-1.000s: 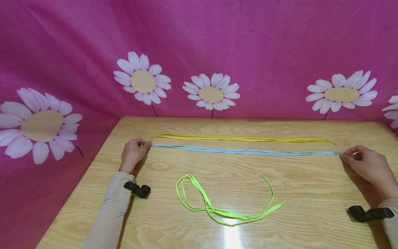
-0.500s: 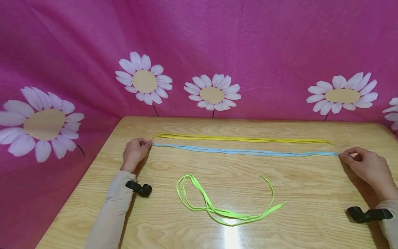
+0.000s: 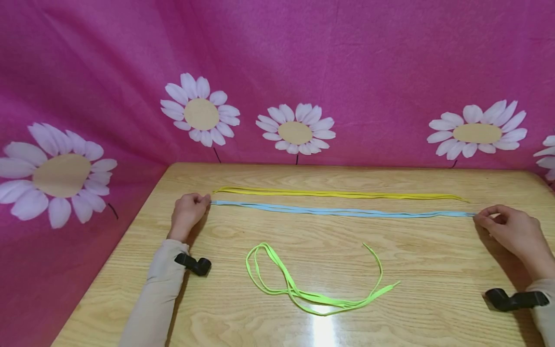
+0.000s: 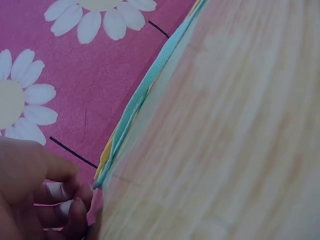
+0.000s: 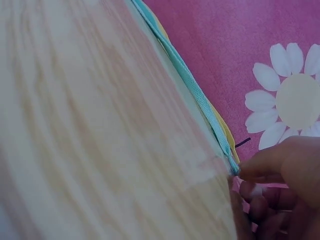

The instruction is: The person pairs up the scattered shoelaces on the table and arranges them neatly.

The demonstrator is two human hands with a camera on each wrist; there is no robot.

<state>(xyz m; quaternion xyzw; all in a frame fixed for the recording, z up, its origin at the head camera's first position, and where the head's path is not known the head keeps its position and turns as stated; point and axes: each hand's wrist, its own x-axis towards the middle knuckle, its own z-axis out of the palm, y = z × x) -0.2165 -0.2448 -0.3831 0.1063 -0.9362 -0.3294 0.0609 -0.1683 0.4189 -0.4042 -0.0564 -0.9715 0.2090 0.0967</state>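
A light blue shoelace [image 3: 321, 210], laid in several parallel strands, stretches nearly straight across the table between both hands. My left hand [image 3: 187, 213] pinches its left end between thumb and fingertips; in the left wrist view the lace [image 4: 145, 90] runs up and away from those fingers. At the opposite end, my right hand [image 3: 513, 229] pinches the tip, and the right wrist view shows the lace [image 5: 192, 87] leading off from the thumb and finger. Just behind it lies a yellow shoelace [image 3: 338, 193], also straightened and roughly parallel.
Nearer the front, a neon green shoelace [image 3: 321, 300] lies in loose loops on the wooden table [image 3: 225, 308]. A pink cloth [image 3: 368, 58] with white daisies hangs behind the table and along its left side.
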